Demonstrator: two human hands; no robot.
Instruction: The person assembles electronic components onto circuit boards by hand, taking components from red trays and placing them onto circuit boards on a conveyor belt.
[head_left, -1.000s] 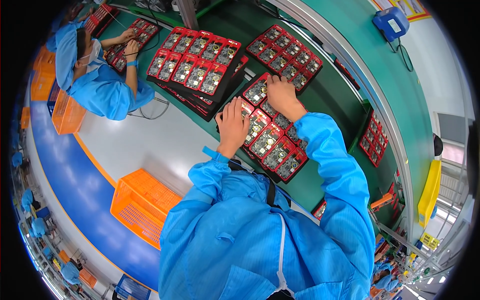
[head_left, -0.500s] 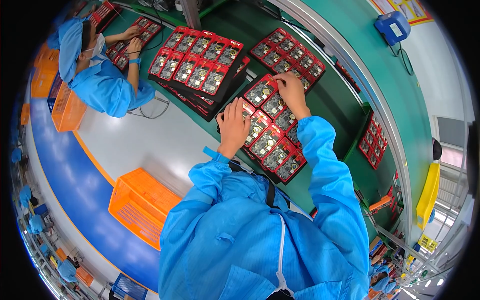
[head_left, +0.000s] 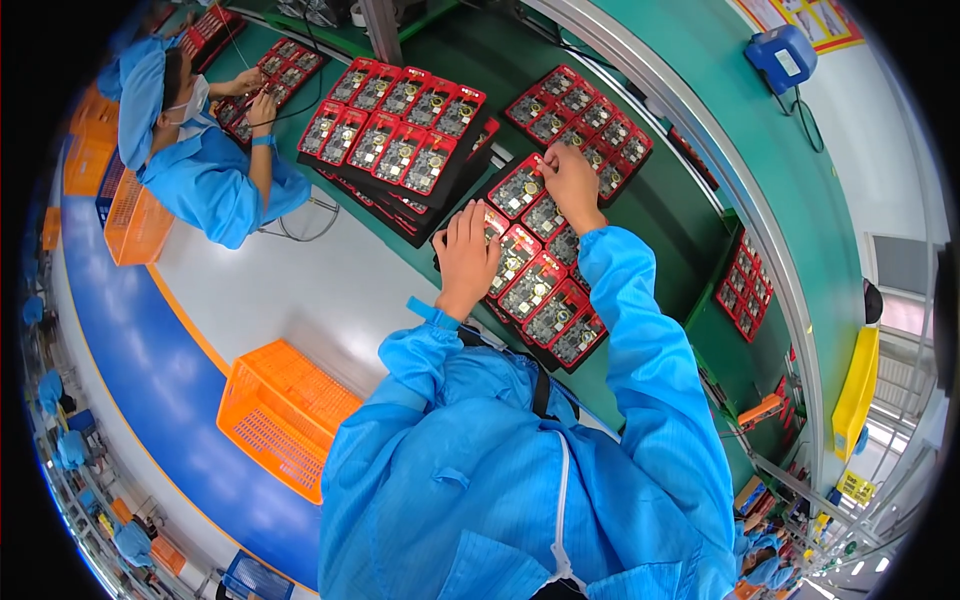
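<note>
In front of me lies a black tray of red-framed circuit boards [head_left: 533,288], set in two rows. My left hand [head_left: 466,256] rests flat on the tray's left corner, fingers stretched over a board there. At the far end of the same tray, my right hand [head_left: 574,188] bends down over the top boards. Its thumb and fingertips come together at the right edge of the topmost circuit board [head_left: 518,190]. Whatever sits between those fingertips is too small or hidden to make out. My right wrist covers part of the boards beneath it.
Stacked trays of similar boards [head_left: 395,130] stand to the far left, and another board tray [head_left: 583,120] lies beyond my right hand. A co-worker [head_left: 205,160] handles boards at upper left. An orange crate [head_left: 285,410] is on the floor; a metal rail [head_left: 735,185] runs along the right.
My right hand has shifted slightly left along the top boards, its forearm swinging inward with it. My left hand stays in place. The co-worker's hands have moved a little.
</note>
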